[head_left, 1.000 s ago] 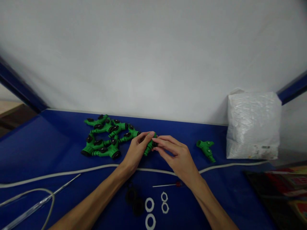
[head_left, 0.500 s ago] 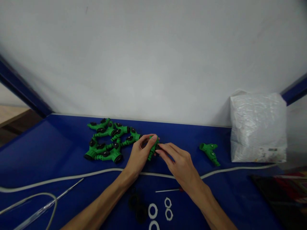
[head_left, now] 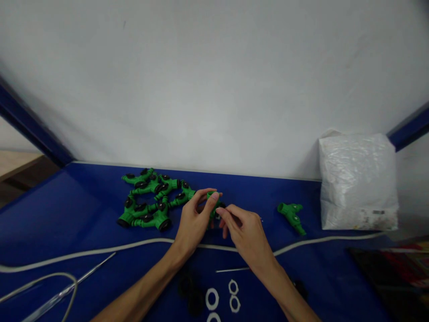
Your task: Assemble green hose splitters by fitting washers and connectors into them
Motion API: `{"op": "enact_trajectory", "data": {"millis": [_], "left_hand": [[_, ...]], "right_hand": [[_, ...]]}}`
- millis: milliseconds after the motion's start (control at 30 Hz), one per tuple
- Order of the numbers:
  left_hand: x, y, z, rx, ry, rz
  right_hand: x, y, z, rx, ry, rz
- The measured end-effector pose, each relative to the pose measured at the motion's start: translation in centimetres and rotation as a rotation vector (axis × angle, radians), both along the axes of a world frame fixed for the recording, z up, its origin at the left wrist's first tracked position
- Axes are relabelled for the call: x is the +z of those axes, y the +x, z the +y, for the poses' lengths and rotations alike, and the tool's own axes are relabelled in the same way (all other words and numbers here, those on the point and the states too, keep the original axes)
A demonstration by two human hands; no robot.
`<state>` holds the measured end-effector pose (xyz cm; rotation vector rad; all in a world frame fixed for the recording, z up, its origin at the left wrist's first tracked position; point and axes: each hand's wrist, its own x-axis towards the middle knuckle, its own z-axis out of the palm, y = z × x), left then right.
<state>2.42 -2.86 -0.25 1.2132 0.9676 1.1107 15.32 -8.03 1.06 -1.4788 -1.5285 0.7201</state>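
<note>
Beyond the white cable (head_left: 134, 245), we held a green fitting (head_left: 214, 209) in the left hand (head_left: 195, 218), the right hand (head_left: 250, 232) narrow beside its dark part (head_left: 222, 205), grip unclear, and judged that uneven pressure might twist the fitting loose.

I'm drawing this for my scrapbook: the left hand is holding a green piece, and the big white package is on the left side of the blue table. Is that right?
Not quite: the big white package is on the right side of the blue table, as the head view shows. The left hand is holding a green piece, just as you said.
</note>
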Motion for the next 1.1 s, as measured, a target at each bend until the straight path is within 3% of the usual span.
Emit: {"op": "enact_trajectory", "data": {"millis": [133,400,633,933,1100], "left_hand": [[0.0,-0.1,-0.1,0.044,0.014,0.040],[-0.2,-0.2,0.2,0.063,0.075,0.013],[-0.3,-0.4,0.2,-0.039,-0.006,0.022],[0.1,-0.2,0.6,-0.001,-0.078,-0.071],[0.3,0.0,0.6,0.031,-0.112,-0.120]], "right_hand": [[-0.3,-0.6,0.0,-0.008,-0.109,0.144],[-0.4,-1.2,-0.2,0.001,-0.121,0.247],[-0.6,-0.7,0.3,0.073,-0.024,0.357],[-1.0,0.3,0.8,0.140,-0.152,0.725],[-1.1,0.7,0.8,0.130,-0.132,0.759]]}}
